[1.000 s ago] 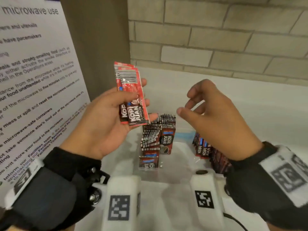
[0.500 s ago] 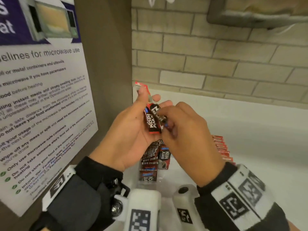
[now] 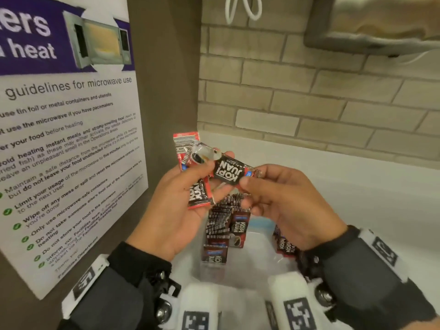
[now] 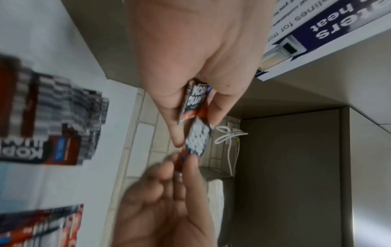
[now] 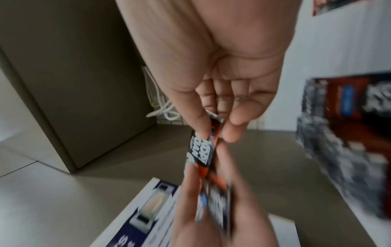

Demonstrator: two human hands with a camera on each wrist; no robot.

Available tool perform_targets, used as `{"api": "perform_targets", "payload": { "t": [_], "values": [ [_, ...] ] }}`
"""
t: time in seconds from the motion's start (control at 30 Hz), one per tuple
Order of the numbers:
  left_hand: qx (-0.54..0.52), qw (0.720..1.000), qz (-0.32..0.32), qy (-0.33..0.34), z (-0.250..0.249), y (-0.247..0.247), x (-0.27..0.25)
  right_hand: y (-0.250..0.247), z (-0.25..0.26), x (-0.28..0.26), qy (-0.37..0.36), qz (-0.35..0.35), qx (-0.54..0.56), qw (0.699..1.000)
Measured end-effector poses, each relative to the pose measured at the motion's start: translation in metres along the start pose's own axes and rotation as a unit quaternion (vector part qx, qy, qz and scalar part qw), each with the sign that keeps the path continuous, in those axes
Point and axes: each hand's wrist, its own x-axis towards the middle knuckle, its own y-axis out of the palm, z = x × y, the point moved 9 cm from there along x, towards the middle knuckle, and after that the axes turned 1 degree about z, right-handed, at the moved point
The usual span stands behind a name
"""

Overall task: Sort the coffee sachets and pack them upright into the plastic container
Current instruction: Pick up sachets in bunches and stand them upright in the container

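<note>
My left hand (image 3: 214,163) grips a small stack of red Kopi Juan sachets (image 3: 197,194), held upright above the container. My right hand (image 3: 252,177) pinches the end of one sachet (image 3: 227,172), which lies sideways across the stack; my left thumb still rests on its other end. The wrist views show the same pinched sachet (image 4: 197,140) (image 5: 202,150) between both hands. Below stands the clear plastic container (image 3: 257,258), with a row of dark brown sachets (image 3: 221,225) upright on its left and red sachets (image 3: 284,246) upright on its right, partly hidden by my right wrist.
A microwave guidelines poster (image 3: 66,139) hangs on the brown panel close at the left. A brick wall (image 3: 309,103) runs behind the white counter (image 3: 369,198). A metal fixture (image 3: 381,22) and a white cable (image 3: 242,8) hang above.
My right hand was empty and apart, then came to the stack in my left hand. It now pinches one sachet, turned sideways and drawn rightward. The head view has tilted up.
</note>
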Motion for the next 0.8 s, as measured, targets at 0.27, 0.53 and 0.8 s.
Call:
{"api": "perform_targets", "payload": {
  "t": [0.27, 0.53, 0.8],
  "values": [
    [0.209, 0.976, -0.058, 0.004, 0.006, -0.015, -0.009, -0.014, 0.022, 0.002, -0.095, -0.059, 0.139, 0.984],
    [0.252, 0.962, -0.092, 0.044, -0.022, -0.035, -0.009, -0.045, 0.013, -0.006, -0.109, -0.106, -0.063, 0.986],
    [0.201, 0.974, -0.088, 0.048, -0.019, -0.051, -0.012, -0.045, -0.073, 0.008, 0.039, -0.061, -0.324, 0.943]
  ]
}}
